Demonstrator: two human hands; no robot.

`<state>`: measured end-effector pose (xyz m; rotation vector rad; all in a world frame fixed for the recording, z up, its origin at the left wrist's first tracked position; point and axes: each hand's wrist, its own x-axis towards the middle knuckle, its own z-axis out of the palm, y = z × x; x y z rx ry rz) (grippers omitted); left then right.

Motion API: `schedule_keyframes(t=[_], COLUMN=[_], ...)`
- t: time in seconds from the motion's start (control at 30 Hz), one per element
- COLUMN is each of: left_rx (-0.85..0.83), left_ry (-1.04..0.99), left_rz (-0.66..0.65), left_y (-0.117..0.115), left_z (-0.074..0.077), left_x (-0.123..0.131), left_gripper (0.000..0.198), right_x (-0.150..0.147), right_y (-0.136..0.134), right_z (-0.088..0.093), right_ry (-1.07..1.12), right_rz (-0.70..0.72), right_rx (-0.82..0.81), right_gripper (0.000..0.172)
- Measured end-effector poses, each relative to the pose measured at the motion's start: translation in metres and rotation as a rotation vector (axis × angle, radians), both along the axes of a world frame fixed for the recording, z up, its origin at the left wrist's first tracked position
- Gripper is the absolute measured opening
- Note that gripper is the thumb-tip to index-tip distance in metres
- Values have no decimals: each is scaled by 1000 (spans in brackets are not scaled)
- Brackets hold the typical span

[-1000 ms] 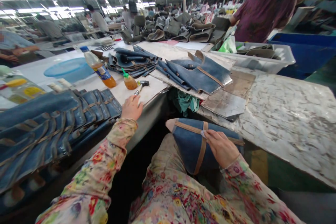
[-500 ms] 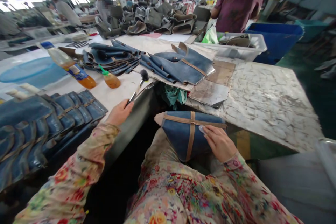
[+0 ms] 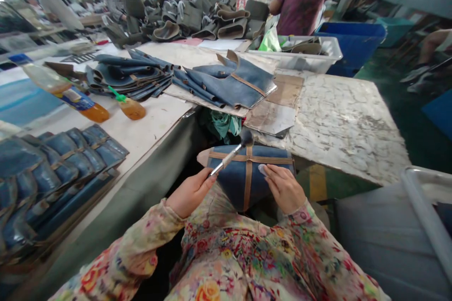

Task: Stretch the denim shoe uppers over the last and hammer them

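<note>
My left hand point(image 3: 189, 193) is closed around the handle of a brush point(image 3: 229, 158) with a round dark head. The brush reaches over a blue leather piece point(image 3: 231, 179) with crossed tan strips, which lies across my lap. Whether the brush head touches the leather I cannot tell. My right hand point(image 3: 285, 189) rests on the right part of that piece, its fingers pressed together on a small whitish wad point(image 3: 262, 169), perhaps cloth.
Left on the table are a stack of blue leather pieces point(image 3: 76, 150), a large bottle point(image 3: 63, 89) and a small green-tipped squeeze bottle point(image 3: 131, 107). More blue pieces point(image 3: 243, 87) lie ahead. A grey bin point(image 3: 374, 230) stands at right; a person point(image 3: 300, 0) stands beyond a white crate point(image 3: 300, 60).
My left hand has swung right with the brush, from the table edge to over the blue leather piece. My right hand stays on the piece. The view has turned slightly right.
</note>
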<state>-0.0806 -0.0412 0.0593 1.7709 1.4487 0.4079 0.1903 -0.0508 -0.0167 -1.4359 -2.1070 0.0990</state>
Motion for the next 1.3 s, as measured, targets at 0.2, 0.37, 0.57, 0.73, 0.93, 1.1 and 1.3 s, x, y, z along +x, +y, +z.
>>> schedule_keyframes(t=[0.2,0.37,0.57,0.73,0.93,1.1,1.3], left_rx=[-9,7,-26,-9,8,-27,22], left_ry=[130,69,58,60,79,98,67], left_rz=[-122,-113,-61,-99,-71,-107,-131], left_y=[6,-2,-1,-3,-2,-4,2], left_z=[-8,-3,-13,-12,-16,-16,-16], left_x=[1,-1,-1,-5,-1,7,27], left_gripper=[34,37,37,35,36,32,36], right_x=[2,3,6,7,7,6,5], right_y=[-3,-6,-8,-9,-11,-14,-19], right_z=[-2,-1,-3,-5,-3,-3,-1], right_ry=[17,31,30,42,38,37,36], right_rz=[4,-11,-6,-26,-24,-49,-59], right_rx=[4,12,9,14,15,14,20], right_gripper=[32,32,34,34,34,35,36])
